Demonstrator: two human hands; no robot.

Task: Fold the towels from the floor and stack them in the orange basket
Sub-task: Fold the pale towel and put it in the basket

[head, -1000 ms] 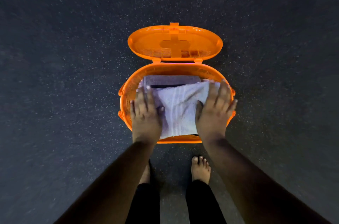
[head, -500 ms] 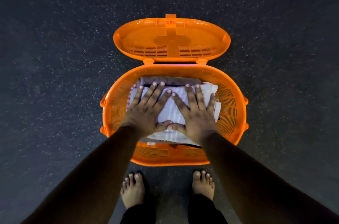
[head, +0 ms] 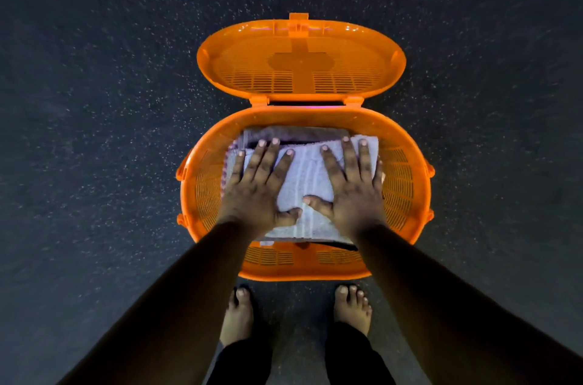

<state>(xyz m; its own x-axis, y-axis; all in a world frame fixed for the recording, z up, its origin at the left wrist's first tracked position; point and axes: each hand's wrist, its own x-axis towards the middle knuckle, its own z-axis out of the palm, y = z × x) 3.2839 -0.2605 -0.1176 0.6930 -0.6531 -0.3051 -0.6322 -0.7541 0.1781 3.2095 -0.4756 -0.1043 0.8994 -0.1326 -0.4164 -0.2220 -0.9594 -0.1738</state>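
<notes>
Hands (head: 257, 192) hide most of folded towel (head: 307, 176).

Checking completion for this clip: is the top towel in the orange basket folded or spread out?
Folded. The pale towel lies as a compact rectangle inside the orange basket, on other towels, under the flat left hand and right hand.

Dark speckled floor (head: 110, 132) under an orange basket (head: 407, 182) and two bare feet (head: 236, 315).
</notes>
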